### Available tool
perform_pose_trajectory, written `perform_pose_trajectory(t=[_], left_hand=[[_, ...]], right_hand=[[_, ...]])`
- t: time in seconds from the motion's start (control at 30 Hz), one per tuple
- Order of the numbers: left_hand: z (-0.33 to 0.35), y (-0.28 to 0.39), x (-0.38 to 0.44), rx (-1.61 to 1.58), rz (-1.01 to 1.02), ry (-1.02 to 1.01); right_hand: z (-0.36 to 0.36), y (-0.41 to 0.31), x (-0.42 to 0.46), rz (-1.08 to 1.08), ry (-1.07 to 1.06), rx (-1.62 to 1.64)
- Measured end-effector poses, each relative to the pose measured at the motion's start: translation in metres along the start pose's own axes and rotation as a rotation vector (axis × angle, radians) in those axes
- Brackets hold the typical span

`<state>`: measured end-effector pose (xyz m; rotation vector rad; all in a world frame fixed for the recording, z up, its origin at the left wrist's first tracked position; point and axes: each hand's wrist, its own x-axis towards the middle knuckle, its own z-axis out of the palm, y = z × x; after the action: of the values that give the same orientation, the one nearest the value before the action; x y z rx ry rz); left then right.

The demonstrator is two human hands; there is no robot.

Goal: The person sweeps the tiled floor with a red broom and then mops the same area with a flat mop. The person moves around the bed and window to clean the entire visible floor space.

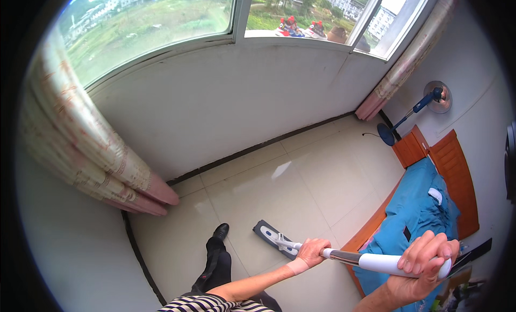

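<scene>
A flat mop's head [271, 236], white with a dark grey pad, lies on the pale tiled floor [258, 183]. Its pole slants up to the lower right. My left hand [313, 250] is closed around the lower part of the pole, just above the head as seen here. My right hand [427, 257] grips the white handle [379, 263] near its end, with the thumb and fingers wrapped around it. A black shoe [221, 231] of mine stands on the floor to the left of the mop head.
At right is a wooden bed [373, 227] with blue bedding [407, 207] and a dark phone-like object [407, 233]. Beyond it are a small wooden cabinet [410, 146] and a standing fan [385, 134]. Curtains [133, 171] reach low at left. A windowed wall [225, 98] runs ahead.
</scene>
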<state>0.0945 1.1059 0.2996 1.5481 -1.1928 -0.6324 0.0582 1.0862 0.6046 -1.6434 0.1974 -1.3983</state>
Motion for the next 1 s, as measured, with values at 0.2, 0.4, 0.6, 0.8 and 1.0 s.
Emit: perform_pose_trajectory(t=[0.2, 0.4, 0.6, 0.8, 1.0], left_hand=[[-0.068, -0.054, 0.072, -0.031, -0.054, -0.059], [-0.112, -0.11, 0.173, -0.043, -0.007, 0.029], [-0.156, -0.178, 0.277, -0.054, 0.023, 0.202], [-0.204, -0.28, 0.35, -0.155, -0.095, 0.116], [-0.252, -0.383, 0.345, -0.4, -0.195, 0.174]], right_hand=[[0.099, 0.073, 0.059, 0.011, -0.055, 0.007], [0.155, 0.141, 0.096, -0.017, -0.056, -0.279], [0.199, 0.228, 0.121, -0.093, -0.079, -0.349], [0.248, 0.327, 0.129, -0.06, -0.283, -0.339], [0.318, 0.355, 0.127, 0.203, -0.587, -0.077]])
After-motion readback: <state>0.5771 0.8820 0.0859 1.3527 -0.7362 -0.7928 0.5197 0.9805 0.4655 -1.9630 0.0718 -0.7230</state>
